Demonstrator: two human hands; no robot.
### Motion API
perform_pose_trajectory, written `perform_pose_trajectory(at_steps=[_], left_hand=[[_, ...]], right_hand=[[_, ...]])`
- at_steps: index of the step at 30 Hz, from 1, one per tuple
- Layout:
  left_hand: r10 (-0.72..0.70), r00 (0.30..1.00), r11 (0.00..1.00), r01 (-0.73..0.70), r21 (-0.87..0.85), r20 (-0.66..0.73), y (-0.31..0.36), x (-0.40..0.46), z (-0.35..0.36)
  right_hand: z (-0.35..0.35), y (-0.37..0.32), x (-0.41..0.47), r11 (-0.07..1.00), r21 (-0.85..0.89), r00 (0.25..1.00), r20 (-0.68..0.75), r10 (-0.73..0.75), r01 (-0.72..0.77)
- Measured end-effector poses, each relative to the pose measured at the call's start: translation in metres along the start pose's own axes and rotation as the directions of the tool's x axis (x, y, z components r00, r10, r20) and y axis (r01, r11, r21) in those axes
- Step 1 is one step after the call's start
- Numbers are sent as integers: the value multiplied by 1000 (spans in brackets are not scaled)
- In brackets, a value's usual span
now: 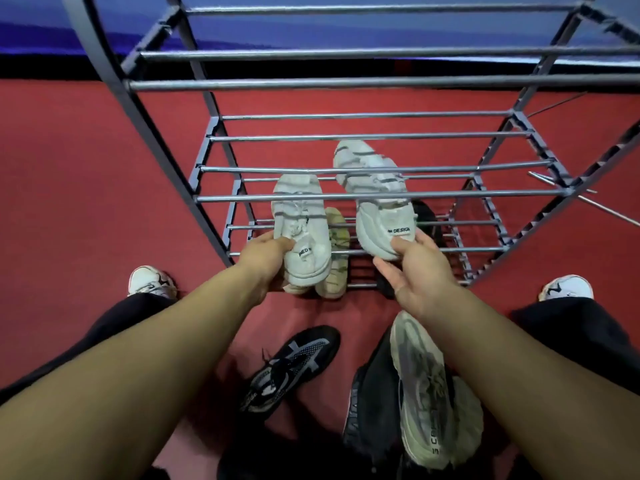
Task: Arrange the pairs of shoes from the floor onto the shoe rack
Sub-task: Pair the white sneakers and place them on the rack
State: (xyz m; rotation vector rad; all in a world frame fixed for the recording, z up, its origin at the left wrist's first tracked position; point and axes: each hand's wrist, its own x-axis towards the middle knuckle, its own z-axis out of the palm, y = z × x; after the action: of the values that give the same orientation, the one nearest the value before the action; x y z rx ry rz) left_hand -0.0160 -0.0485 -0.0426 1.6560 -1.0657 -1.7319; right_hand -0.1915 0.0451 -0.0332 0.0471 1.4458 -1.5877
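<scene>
Two pale grey chunky knit sneakers are going onto the grey metal-bar shoe rack: the left sneaker is pinched at its heel by the left hand, the right sneaker gripped at its heel by the right hand. Each shoe's long axis runs from the holding hand toward twelve o'clock, toes under a middle tier's bars, so the coming push looks straight ahead. On the red floor at six o'clock lie a black mesh sneaker and a grey-beige sneaker, the latter nearer the right hand.
</scene>
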Motion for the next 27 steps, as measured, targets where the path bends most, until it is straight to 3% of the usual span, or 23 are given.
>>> perform_pose_trajectory(at_steps=[4,9,12,17,27], left_hand=[[19,999,997,-16,75,-49,11,30,-17],[-16,999,985,23,174,-44,14,73,-24],[-29,998,946,46,321,-57,9,90,-24],[-60,996,915,81,395,-64,2,99,-26],[34,999,899,-18,437,-29,-1,95,-29]], right_hand=[[30,24,4,999,1,997,60,47,-48],[61,40,23,998,17,998,27,58,-58],[67,53,37,999,-8,998,-39,48,-48],[67,80,47,972,-211,994,-55,91,-100],[55,81,57,899,-434,999,-6,54,-51]])
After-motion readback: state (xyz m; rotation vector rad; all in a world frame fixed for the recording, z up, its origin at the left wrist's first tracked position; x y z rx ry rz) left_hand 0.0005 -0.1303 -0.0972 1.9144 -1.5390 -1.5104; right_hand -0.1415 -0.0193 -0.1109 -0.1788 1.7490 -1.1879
